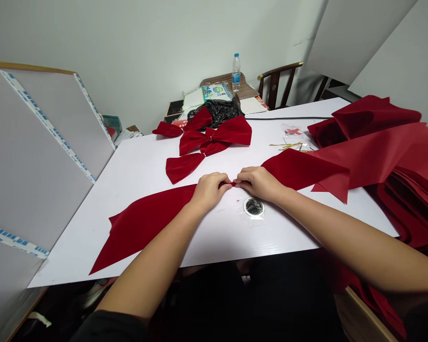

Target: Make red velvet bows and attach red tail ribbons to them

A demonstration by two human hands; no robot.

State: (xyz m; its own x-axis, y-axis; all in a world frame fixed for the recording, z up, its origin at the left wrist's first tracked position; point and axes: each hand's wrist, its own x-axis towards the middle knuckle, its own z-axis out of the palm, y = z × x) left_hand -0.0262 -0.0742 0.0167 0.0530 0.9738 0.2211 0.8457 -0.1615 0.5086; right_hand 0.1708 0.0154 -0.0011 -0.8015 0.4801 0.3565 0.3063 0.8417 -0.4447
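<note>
A strip of red velvet fabric (146, 216) lies across the white table, gathered narrow at its middle. My left hand (211, 190) pinches the gathered part from the left, and my right hand (255, 182) pinches it close by from the right. The fingertips of both hands nearly meet there. One end of the strip fans out to the lower left; the other end (299, 168) spreads out to the right, beside a larger red sheet (374, 156). Beyond my hands lie finished-looking red velvet bows (214, 137), tied at their centres.
Golden twist ties (287, 146) and a small clear bag (293, 130) lie at the back right. A black plastic bag (219, 111) is behind the bows. Folded red fabric (413, 204) hangs over the right edge. A round cable hole (254, 206) sits near my right hand. A water bottle (236, 73) stands behind.
</note>
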